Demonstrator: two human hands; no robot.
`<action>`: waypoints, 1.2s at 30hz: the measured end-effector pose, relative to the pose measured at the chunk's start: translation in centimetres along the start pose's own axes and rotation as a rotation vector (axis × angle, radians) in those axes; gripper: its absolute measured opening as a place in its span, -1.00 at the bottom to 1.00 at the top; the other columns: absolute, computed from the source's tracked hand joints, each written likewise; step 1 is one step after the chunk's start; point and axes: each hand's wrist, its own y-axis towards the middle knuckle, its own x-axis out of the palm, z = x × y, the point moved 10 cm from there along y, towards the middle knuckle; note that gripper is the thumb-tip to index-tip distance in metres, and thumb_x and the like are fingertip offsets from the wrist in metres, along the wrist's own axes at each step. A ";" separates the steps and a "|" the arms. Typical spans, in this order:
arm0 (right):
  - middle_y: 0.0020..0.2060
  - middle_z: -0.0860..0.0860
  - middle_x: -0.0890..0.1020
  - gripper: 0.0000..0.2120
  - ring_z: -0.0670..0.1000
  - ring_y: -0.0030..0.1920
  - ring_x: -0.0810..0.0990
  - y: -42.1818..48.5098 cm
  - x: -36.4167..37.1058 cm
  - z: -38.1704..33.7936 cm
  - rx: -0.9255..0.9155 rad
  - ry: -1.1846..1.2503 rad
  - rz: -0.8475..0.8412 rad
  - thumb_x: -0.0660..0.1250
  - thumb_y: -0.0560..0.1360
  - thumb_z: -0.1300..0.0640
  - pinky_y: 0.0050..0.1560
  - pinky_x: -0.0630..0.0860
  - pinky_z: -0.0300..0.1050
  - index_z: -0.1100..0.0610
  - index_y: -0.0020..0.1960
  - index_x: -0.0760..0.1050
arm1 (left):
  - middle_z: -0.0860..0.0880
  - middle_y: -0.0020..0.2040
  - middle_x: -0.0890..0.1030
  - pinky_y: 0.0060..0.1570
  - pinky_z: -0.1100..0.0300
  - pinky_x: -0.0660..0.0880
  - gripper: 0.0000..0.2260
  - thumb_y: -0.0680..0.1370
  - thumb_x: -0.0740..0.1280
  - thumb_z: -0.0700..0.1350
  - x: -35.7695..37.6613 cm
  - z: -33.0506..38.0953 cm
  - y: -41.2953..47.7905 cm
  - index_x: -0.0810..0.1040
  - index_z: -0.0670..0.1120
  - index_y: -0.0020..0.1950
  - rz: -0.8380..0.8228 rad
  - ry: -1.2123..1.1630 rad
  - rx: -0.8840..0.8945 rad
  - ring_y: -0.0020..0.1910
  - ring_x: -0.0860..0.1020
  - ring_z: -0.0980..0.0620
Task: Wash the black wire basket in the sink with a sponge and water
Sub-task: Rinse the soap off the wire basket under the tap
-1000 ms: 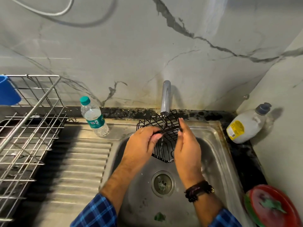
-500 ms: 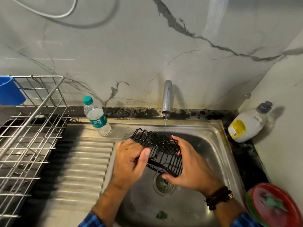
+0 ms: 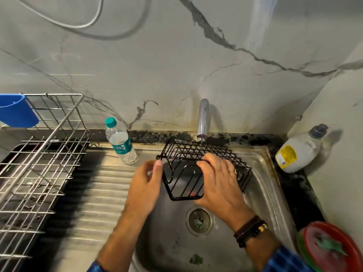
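I hold the black wire basket (image 3: 222, 154) over the steel sink (image 3: 263, 183), its far edge right under the tap (image 3: 203, 118). It lies lengthwise from left to right with one end panel facing me. My right hand (image 3: 218, 183) grips it across the middle, fingers curled over its upper near edge. My left hand (image 3: 145, 187) holds the left end, the thumb on the corner wire and the fingers hidden behind. A small green scrap (image 3: 195, 259) lies on the sink floor near me. No sponge is in either hand.
A water bottle (image 3: 120, 142) stands on the ribbed drainboard (image 3: 94, 193) at the back left. A steel dish rack (image 3: 39, 163) with a blue cup (image 3: 16, 110) is far left. A white soap bottle (image 3: 298, 152) and a red plate (image 3: 330, 248) with a green piece are on the right.
The basket has been turned and lifted back up under the tap. My right hand moved from under its right end to over the middle, and my left hand shifted to the left end.
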 end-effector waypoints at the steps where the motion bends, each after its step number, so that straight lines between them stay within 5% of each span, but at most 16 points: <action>1: 0.31 0.17 0.40 0.00 0.21 0.30 0.45 -0.1 0.1 -0.3 0.009 -0.030 0.011 0.65 0.10 -0.23 0.32 0.38 0.25 0.12 0.36 0.28 | 0.26 0.01 0.58 0.08 0.28 0.50 -0.78 0.62 0.18 0.26 0.7 -0.1 -0.1 0.51 0.18 0.08 -0.062 -0.035 -0.055 0.07 0.56 0.28; 7: 0.37 0.26 0.38 0.08 0.29 0.32 0.42 0.4 1.6 -0.9 -0.022 -0.199 -0.110 0.71 0.03 0.11 0.30 0.37 0.26 0.09 0.44 0.26 | -0.04 0.18 0.65 0.15 -0.32 0.52 -0.44 0.54 0.19 0.42 7.9 -2.4 -1.4 0.59 0.02 0.25 -0.511 -0.611 -0.751 0.16 0.61 -0.13; 10: 0.41 0.25 0.35 0.12 0.29 0.35 0.40 0.6 2.3 -0.6 -0.039 -0.227 -0.231 0.71 0.06 0.05 0.31 0.35 0.26 0.08 0.49 0.22 | -0.01 -0.20 0.67 -0.18 0.02 0.67 -0.51 0.53 0.26 0.33 10.8 -1.7 -2.2 0.67 -0.09 -0.10 -0.451 -0.857 -0.930 -0.28 0.68 0.01; 13: 0.39 0.19 0.38 0.08 0.24 0.34 0.43 0.5 2.3 0.4 -0.032 -0.180 -0.284 0.66 0.11 -0.21 0.32 0.42 0.26 0.06 0.47 0.22 | 0.00 -0.39 0.62 -0.51 0.27 0.48 -0.55 0.65 0.18 0.20 12.0 -2.6 -1.5 0.67 -0.12 -0.06 -0.249 -0.929 -0.878 -0.53 0.55 0.06; 16: 0.33 0.03 0.38 -0.22 0.07 0.30 0.41 0.6 0.5 1.4 -0.001 -0.012 -0.182 0.38 0.40 -0.36 0.29 0.44 0.11 0.00 0.47 0.26 | 0.04 -0.35 0.59 -0.45 0.19 0.15 -0.60 0.66 0.20 0.20 10.4 -4.6 -0.6 0.63 -0.07 -0.06 -0.088 -0.682 -0.731 -0.58 0.26 0.12; 18: 0.35 -0.02 0.39 -0.37 0.03 0.33 0.39 0.8 -0.6 2.4 0.074 0.042 -0.124 0.09 0.56 -0.38 0.32 0.36 0.12 -0.03 0.48 0.29 | 0.10 -0.28 0.65 -0.44 0.18 0.10 -0.61 0.65 0.19 0.22 10.3 -4.6 -0.7 0.62 -0.04 0.00 -0.104 -0.654 -0.687 -0.55 0.22 0.14; 21: 0.48 0.01 0.33 -0.36 0.08 0.52 0.23 2.0 -0.8 3.6 0.192 0.018 -0.132 -0.17 0.60 -0.36 0.48 0.19 0.25 -0.05 0.48 0.32 | 0.11 -0.33 0.58 -0.44 0.18 0.07 -0.61 0.62 0.23 0.25 10.5 -4.4 -1.0 0.62 -0.03 -0.08 -0.143 -0.704 -0.652 -0.53 0.21 0.14; 25: 0.63 0.09 -0.04 -0.25 0.12 0.62 -0.12 4.0 1.1 4.9 0.380 0.049 -0.300 -0.17 0.61 -0.35 0.55 -0.07 0.33 0.11 0.62 0.02 | 0.06 -0.43 0.33 -0.45 0.21 0.09 -0.63 0.64 0.23 0.19 11.9 -4.4 -1.6 0.58 -0.06 -0.15 -0.218 -0.732 -0.585 -0.51 0.19 0.14; 28: 0.60 0.11 -0.22 -0.23 0.25 0.59 -0.24 4.4 2.6 2.3 0.310 0.025 -0.383 -0.14 0.61 -0.34 0.51 -0.21 0.41 0.11 0.63 -0.20 | 0.06 -0.42 0.46 -0.43 0.23 0.20 -0.60 0.64 0.21 0.20 13.0 -4.2 -2.5 0.62 -0.10 -0.04 -0.254 -0.776 -0.567 -0.46 0.31 0.13; 31: 0.61 0.06 -0.21 -0.29 0.16 0.60 -0.25 3.7 3.5 -1.9 0.085 -0.020 -0.383 -0.14 0.64 -0.28 0.53 -0.21 0.37 0.12 0.63 -0.14 | -0.06 -0.15 0.73 -0.18 0.16 0.55 -0.62 0.69 0.17 0.13 14.1 -4.1 -3.4 0.66 -0.09 0.09 -0.278 -0.851 -0.574 -0.18 0.67 0.06; 33: 0.61 0.01 -0.17 -0.35 0.08 0.61 -0.21 3.5 3.3 -2.2 0.055 -0.007 -0.346 -0.14 0.66 -0.23 0.57 -0.19 0.26 0.10 0.63 -0.10 | -0.11 0.04 0.74 0.06 0.02 0.56 -0.62 0.69 0.16 0.14 14.2 -4.5 -3.5 0.70 -0.05 0.13 -0.277 -0.852 -0.570 0.03 0.67 -0.03; 36: 0.62 0.00 -0.01 -0.40 0.00 0.62 -0.06 3.3 1.9 0.9 0.176 0.120 -0.259 -0.16 0.67 -0.18 0.59 -0.14 0.00 0.07 0.63 -0.01 | -0.11 -0.14 0.67 -0.19 0.14 0.42 -0.54 0.62 0.21 0.24 13.5 -4.5 -3.0 0.73 -0.08 0.03 -0.248 -0.817 -0.539 -0.21 0.53 -0.07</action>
